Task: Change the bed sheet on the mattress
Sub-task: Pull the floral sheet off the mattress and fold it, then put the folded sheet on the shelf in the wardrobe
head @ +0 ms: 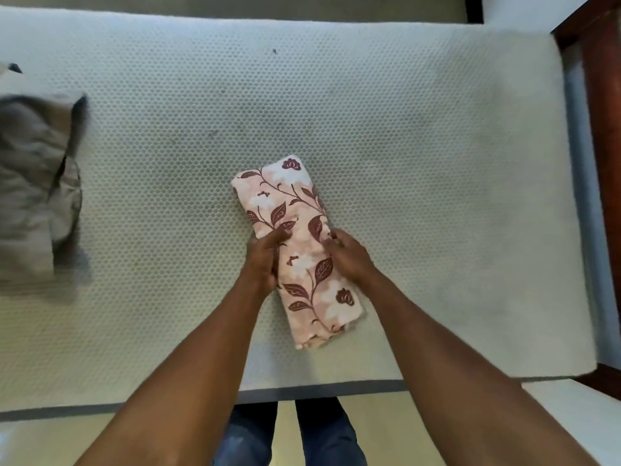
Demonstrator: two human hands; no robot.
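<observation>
The left hand and right hand gripped the folded sheet on the bare mattress; unfolding it seemed due next

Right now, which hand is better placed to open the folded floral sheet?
Probably left: the left hand wraps an edge of the floral bed sheet, ready to lift a layer across the mattress. The right hand pinches fabric on top.

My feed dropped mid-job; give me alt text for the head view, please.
The left hand and right hand grip opposite edges of a folded pink floral sheet lying on the bare white mattress. A crumpled grey-beige cloth lies at the mattress's left end; a dark wooden frame borders its right.
</observation>
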